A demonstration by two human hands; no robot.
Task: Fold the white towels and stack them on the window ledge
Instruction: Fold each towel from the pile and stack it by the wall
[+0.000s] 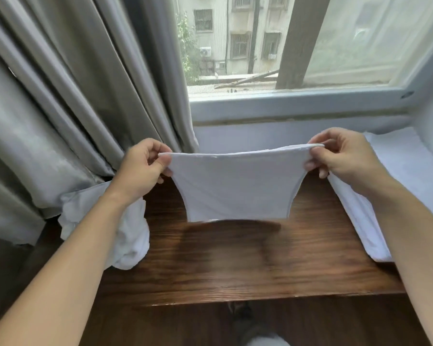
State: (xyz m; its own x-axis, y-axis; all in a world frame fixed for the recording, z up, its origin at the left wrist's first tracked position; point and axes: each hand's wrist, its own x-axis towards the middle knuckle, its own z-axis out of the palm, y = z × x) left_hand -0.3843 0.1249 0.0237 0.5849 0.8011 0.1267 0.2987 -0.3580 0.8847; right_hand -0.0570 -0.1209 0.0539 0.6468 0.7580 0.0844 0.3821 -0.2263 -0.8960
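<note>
Two grey curtains (pixel 60 108) hang left of the window (pixel 285 46); below, a dark wooden counter (pixel 235 265). Above it a white towel (pixel 235 186) hangs, long axis left-right, pinched at its top corners by left hand (pixel 145 168) and right hand (pixel 340 153).

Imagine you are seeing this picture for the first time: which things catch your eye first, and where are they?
First, the white towel in the middle, hanging above the wooden ledge, pinched at its top corners by the left hand and right hand. Next, the crumpled towels at left below the grey curtain, and the folded towels at right.
</note>
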